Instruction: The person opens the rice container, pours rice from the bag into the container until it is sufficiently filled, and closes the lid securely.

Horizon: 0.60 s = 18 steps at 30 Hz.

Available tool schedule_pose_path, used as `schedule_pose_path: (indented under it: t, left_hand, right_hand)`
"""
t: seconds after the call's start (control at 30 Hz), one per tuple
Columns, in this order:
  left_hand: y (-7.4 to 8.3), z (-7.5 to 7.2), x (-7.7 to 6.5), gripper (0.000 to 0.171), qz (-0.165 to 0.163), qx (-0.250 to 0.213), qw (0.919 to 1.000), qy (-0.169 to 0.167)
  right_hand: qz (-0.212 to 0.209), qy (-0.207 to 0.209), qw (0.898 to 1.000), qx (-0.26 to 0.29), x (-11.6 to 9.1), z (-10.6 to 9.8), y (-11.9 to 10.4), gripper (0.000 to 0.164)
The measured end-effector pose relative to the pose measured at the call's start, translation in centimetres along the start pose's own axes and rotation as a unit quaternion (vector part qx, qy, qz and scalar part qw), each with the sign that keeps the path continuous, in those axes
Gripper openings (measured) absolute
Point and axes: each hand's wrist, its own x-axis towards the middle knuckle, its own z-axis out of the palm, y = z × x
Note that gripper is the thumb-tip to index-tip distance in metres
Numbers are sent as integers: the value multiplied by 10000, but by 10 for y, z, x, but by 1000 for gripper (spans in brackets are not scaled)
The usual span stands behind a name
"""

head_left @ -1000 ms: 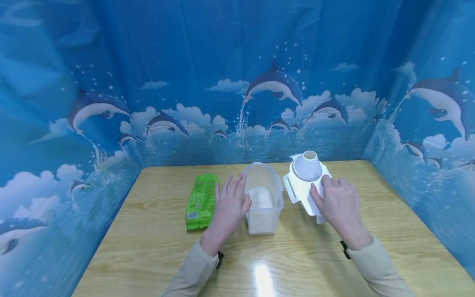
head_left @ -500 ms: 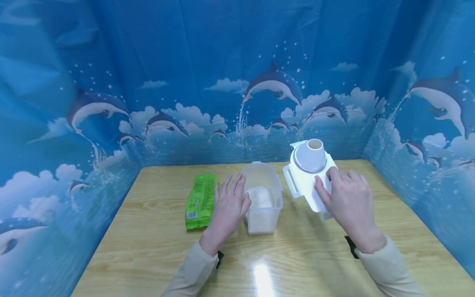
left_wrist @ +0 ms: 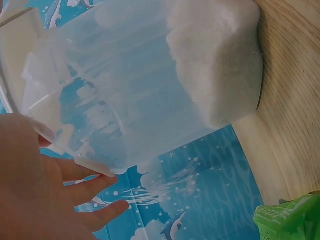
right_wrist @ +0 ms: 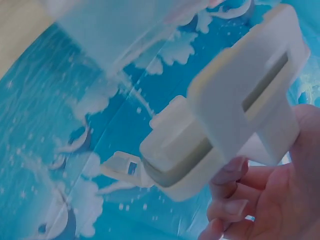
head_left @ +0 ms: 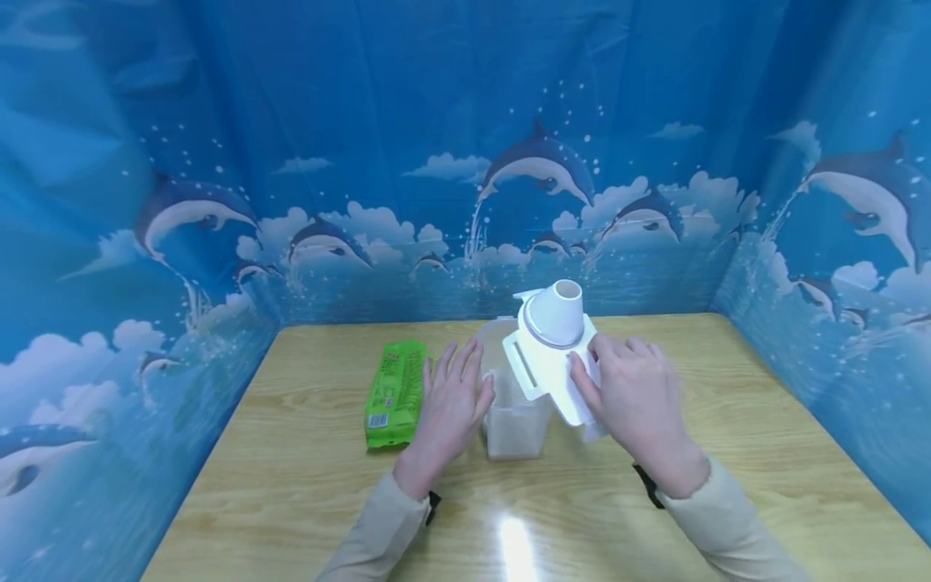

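A clear plastic container (head_left: 515, 435) stands on the table, its lower part filled with white grains or powder (left_wrist: 220, 60). My left hand (head_left: 447, 408) touches the container's left rim, fingers spread and straight. My right hand (head_left: 640, 396) pinches the edge of a white lid (head_left: 549, 368) with a cone-shaped spout on top. The lid is tilted and overlaps the right side of the container's mouth in the head view. Its underside, with clip flaps (right_wrist: 265, 82) at the sides, shows in the right wrist view.
A green plastic packet (head_left: 396, 396) with a barcode lies left of the container, close to my left hand. The wooden table (head_left: 305, 485) is bordered at the back and sides by a blue dolphin-print curtain (head_left: 407, 162).
My right hand has lifted the white lid off the table's right side, then carried it left to the container. My left hand stays in place at the rim.
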Motion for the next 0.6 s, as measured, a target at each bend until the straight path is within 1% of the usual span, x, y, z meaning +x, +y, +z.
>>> schedule_pose_path:
  t: [0.17,0.37,0.5,0.6]
  left_hand:
    - [0,1,0,58,19,-19,10000,20]
    - [-1,0,1,57,52,-183,9998,80]
    - [-4,-1,3,49,86,-405,9988,258]
    - [-7,-4,5,43,118,-532,9976,438]
  right_hand:
    - [32,-318,9995,-20,9,13,-18,32]
    - [261,-451,9985,-141,18,27,-32,38]
    - [409,-477,9979,-139,23,34,-38,38]
    - [593,-583,9964,-168,27,39,-41,38]
